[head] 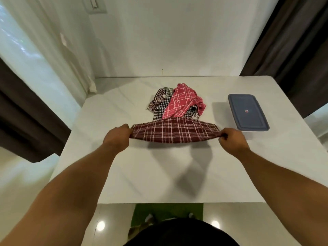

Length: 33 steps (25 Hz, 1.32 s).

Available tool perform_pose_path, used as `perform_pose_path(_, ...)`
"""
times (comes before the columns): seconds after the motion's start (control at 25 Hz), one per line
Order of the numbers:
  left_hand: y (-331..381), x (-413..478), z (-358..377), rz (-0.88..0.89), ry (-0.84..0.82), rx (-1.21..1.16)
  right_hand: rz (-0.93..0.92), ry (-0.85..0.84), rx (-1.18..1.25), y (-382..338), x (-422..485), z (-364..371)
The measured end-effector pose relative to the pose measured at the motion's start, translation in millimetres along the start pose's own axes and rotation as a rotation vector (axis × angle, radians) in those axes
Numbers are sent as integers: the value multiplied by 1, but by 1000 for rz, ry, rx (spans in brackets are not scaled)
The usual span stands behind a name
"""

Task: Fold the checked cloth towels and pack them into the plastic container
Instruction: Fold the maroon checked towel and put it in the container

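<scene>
A dark red checked towel hangs stretched a little above the white table. My left hand pinches its left end and my right hand pinches its right end. Behind it lies a loose heap: a pink checked towel on top of a black-and-white checked towel. The plastic container stands to the right of the heap, with its grey-blue lid on.
The table stands against a white wall. Dark curtains hang at the back right and at the left. A green mat lies on the glossy floor by the table's near edge.
</scene>
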State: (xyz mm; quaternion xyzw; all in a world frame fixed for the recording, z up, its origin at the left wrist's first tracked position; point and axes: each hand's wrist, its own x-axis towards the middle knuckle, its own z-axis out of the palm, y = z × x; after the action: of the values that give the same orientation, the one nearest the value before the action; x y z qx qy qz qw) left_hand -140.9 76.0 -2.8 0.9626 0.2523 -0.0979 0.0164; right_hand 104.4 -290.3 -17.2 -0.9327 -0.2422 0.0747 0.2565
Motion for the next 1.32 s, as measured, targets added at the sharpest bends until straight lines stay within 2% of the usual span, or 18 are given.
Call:
perform_pose_path(0.16, 10, -30, 56, 176, -312, 173, 138, -357, -111, 40, -46, 37)
perform_pose_path(0.24, 20, -42, 74, 225, -411, 223, 185, -433, -111, 51, -63, 49)
perform_pose_path(0.4, 37, -55, 89, 279, -501, 273, 343, -326, -99, 54, -67, 51)
perform_pose_path(0.52, 44, -54, 88, 303, -525, 206, 462, -200, -69, 50, -61, 51)
perform_pose_path(0.6, 47, -54, 85, 300, -568, 118, 661, -139, 38, 52, -53, 53)
perform_pose_path(0.64, 48, -55, 85, 266, -569, 69, 792, -130, 143, 52, -48, 53)
perform_pose_path(0.72, 46, -52, 88, 144, -530, -69, 977, -122, 515, 43, -40, 51)
perform_pose_path(0.8, 42, -47, 94, 7, -463, -241, 1035, -56, 776, 19, -32, 46)
perform_pose_path(0.88, 40, -41, 97, -122, -393, -446, 929, -28, 873, -17, -25, 46)
perform_pose_path(1.0, 35, -33, 96, -285, -284, -711, 722, -58, 882, -77, -19, 63)
perform_pose_path(1.2, 13, -31, 105, -429, -283, -1038, 286, -100, 606, -152, -37, 107)
perform_pose_path(1.32, 0, -31, 114, -501, -313, -1189, 121, -193, 550, -179, -53, 137)
